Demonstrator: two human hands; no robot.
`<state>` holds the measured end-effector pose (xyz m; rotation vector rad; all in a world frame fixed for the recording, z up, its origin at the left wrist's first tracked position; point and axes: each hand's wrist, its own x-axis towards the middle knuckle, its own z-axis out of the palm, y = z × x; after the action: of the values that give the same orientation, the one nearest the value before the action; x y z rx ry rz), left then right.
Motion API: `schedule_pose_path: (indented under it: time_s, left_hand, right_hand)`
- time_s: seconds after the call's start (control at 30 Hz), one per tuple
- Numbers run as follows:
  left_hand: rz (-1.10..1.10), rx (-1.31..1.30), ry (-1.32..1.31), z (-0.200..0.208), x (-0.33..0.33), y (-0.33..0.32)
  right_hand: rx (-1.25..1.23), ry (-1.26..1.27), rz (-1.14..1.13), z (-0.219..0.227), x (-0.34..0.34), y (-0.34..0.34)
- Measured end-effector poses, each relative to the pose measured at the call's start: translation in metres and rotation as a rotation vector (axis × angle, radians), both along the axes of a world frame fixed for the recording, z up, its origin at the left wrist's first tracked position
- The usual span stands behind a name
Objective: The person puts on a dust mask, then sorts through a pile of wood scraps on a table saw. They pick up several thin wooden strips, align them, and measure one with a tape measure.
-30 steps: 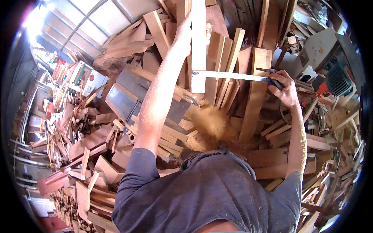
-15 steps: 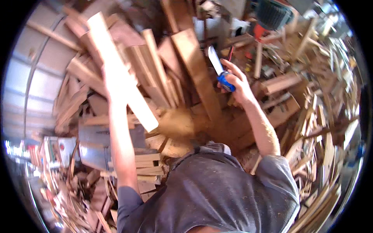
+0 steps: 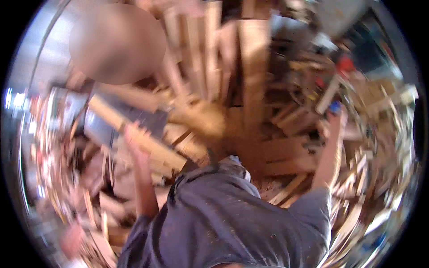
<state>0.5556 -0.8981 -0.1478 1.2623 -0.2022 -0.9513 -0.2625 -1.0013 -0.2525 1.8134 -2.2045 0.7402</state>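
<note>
My left hand (image 3: 136, 139) is closed around a pale wooden board (image 3: 158, 149). The board slants from upper left down toward my shirt, above a grey metal surface and stacked wood. Out to the right, my right hand (image 3: 336, 121) is closed on a small blue tool (image 3: 335, 107), held among the wood scraps. Motion blur hides its exact kind; in the earlier frame it had a pale blade-like strip.
Upright planks (image 3: 254, 58) lean at the back centre. Sawdust (image 3: 201, 123) is heaped in front of them. Offcuts (image 3: 353, 223) pile up on the right, and more scrap wood (image 3: 109, 205) lies at left. A grey metal surface (image 3: 145, 118) lies behind the board.
My view has swung. The board in my left hand has come lower and nearer my body. My right hand has moved outward to the right and slightly lower, with the blue tool.
</note>
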Motion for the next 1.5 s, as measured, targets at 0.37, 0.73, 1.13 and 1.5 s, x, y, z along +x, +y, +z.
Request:
schedule_pose_path:
  time_s: [0.37,0.73,1.13,1.5]
  left_hand:
    - [0.202,0.0,0.199,-0.04,-0.096,0.078]
    - [0.739,0.009,0.162,-0.059,-0.012,0.186]
    - [1.112,0.184,0.285,-0.134,0.045,0.329]
    - [1.056,0.095,0.329,-0.131,0.049,0.325]
  right_hand:
    - [0.515,-1.353,0.356,0.003,0.289,0.045]
    - [0.902,-0.601,1.375,-0.021,0.684,0.118]
    - [0.803,0.073,1.39,-0.074,0.767,0.146]
    - [1.239,-0.523,1.245,-0.04,0.812,0.119]
